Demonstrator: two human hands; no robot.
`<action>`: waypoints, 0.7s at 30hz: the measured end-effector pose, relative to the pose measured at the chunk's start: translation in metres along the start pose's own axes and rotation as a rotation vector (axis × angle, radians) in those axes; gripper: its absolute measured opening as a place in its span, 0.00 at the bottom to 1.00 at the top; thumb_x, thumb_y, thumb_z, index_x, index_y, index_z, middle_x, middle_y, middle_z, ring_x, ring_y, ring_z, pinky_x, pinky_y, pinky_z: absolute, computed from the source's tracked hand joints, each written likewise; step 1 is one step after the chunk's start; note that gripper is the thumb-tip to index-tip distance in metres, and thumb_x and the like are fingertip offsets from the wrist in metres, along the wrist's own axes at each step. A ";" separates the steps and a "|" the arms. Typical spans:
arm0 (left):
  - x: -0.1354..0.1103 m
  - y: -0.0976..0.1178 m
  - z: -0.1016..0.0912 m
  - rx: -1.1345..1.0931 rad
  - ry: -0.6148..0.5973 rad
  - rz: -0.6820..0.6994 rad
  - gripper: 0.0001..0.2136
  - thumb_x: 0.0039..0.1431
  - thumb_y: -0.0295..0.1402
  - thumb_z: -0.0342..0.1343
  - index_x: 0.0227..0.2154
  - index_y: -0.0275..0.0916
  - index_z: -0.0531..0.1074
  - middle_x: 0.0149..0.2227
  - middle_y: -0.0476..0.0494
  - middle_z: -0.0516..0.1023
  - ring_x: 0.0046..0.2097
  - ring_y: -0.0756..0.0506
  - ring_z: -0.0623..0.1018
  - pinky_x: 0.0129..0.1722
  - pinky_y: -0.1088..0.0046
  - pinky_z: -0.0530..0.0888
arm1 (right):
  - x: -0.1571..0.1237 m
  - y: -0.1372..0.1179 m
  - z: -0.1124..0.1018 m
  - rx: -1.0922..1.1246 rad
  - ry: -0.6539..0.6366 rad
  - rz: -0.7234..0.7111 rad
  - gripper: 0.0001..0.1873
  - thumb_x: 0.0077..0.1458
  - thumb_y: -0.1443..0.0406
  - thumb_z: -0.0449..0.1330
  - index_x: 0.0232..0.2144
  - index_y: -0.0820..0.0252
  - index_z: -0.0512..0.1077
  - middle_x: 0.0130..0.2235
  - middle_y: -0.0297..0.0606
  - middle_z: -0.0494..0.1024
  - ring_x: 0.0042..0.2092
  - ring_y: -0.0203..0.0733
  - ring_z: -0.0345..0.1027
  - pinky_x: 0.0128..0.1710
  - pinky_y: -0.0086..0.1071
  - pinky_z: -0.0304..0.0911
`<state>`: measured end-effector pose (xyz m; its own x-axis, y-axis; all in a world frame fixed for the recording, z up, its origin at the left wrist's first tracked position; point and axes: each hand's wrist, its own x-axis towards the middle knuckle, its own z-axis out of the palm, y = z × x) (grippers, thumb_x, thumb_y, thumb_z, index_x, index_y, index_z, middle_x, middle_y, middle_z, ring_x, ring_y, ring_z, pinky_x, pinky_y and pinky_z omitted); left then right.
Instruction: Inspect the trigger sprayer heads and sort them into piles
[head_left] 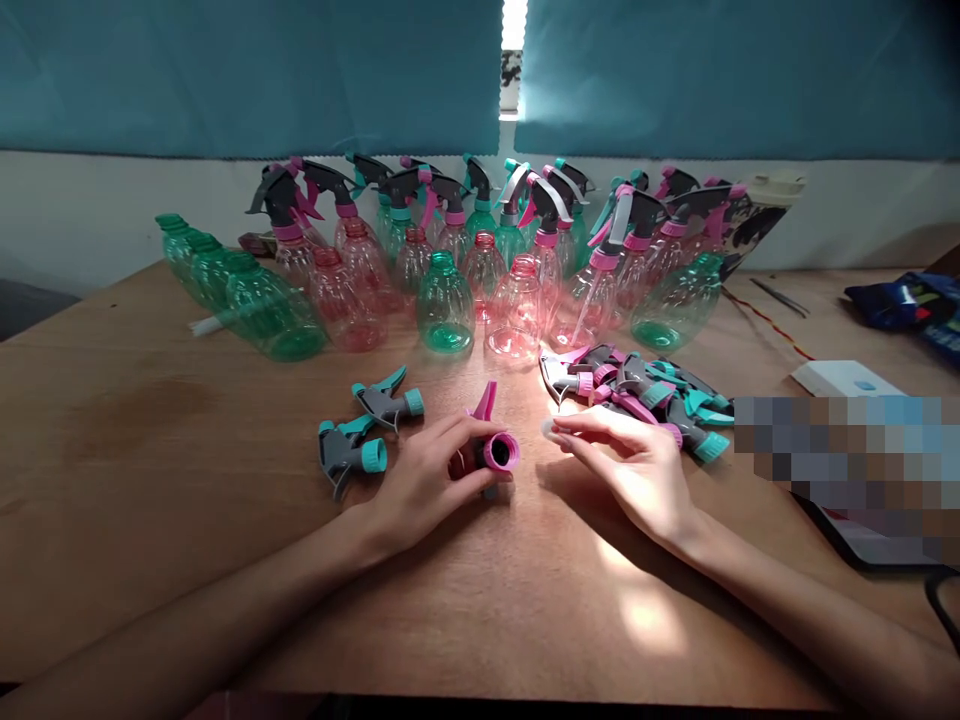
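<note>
My left hand (pixel 431 470) is closed round a pink and grey spray head (pixel 496 445), its pink collar facing right and its trigger pointing up. My right hand (pixel 637 465) rests on the wooden table (pixel 150 450) with thumb and forefinger pinched on a small pale ring (pixel 553 430) just right of the collar. Two teal and grey spray heads (pixel 367 425) lie to the left of my left hand. A pile of pink and teal spray heads (pixel 637 390) sits beyond my right hand.
Several clear pink and green bottles (pixel 480 300) stand in rows at the back, some fitted with sprayers; green ones (pixel 240 295) lie on their sides at the left. A white box (pixel 844 378), thin wires and a dark tablet edge (pixel 862 545) are at the right.
</note>
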<state>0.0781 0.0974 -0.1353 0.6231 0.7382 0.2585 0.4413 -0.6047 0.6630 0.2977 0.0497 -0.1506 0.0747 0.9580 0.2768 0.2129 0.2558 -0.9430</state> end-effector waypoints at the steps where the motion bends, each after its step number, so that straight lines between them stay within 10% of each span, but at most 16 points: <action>1: 0.000 0.000 0.000 0.002 -0.008 0.004 0.09 0.58 0.31 0.60 0.41 0.39 0.72 0.35 0.49 0.73 0.31 0.51 0.72 0.29 0.78 0.68 | 0.000 0.000 0.001 0.032 0.014 0.021 0.08 0.53 0.60 0.65 0.33 0.57 0.77 0.38 0.40 0.80 0.37 0.44 0.75 0.35 0.37 0.73; 5: -0.002 0.002 0.002 -0.024 -0.041 0.028 0.10 0.58 0.29 0.60 0.43 0.40 0.72 0.35 0.50 0.73 0.31 0.52 0.71 0.29 0.78 0.67 | -0.006 -0.002 0.005 0.157 -0.043 0.187 0.17 0.50 0.61 0.67 0.43 0.55 0.72 0.33 0.35 0.79 0.34 0.40 0.73 0.30 0.31 0.69; 13: -0.005 0.007 0.005 -0.026 -0.087 0.052 0.13 0.57 0.28 0.61 0.45 0.40 0.72 0.33 0.50 0.73 0.29 0.52 0.71 0.29 0.78 0.66 | -0.010 -0.012 0.012 0.336 -0.114 0.377 0.11 0.45 0.59 0.70 0.27 0.60 0.75 0.29 0.34 0.76 0.26 0.33 0.65 0.22 0.27 0.58; 21: -0.003 0.008 0.008 -0.068 -0.121 0.105 0.12 0.58 0.29 0.60 0.45 0.38 0.72 0.35 0.49 0.74 0.32 0.51 0.72 0.32 0.78 0.67 | -0.008 -0.001 0.008 0.027 -0.152 0.015 0.05 0.49 0.59 0.68 0.29 0.52 0.81 0.30 0.35 0.73 0.31 0.37 0.66 0.28 0.30 0.63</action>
<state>0.0845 0.0882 -0.1366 0.7384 0.6281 0.2454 0.3274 -0.6521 0.6838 0.2895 0.0425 -0.1537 -0.0708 0.9699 0.2330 0.1868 0.2423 -0.9520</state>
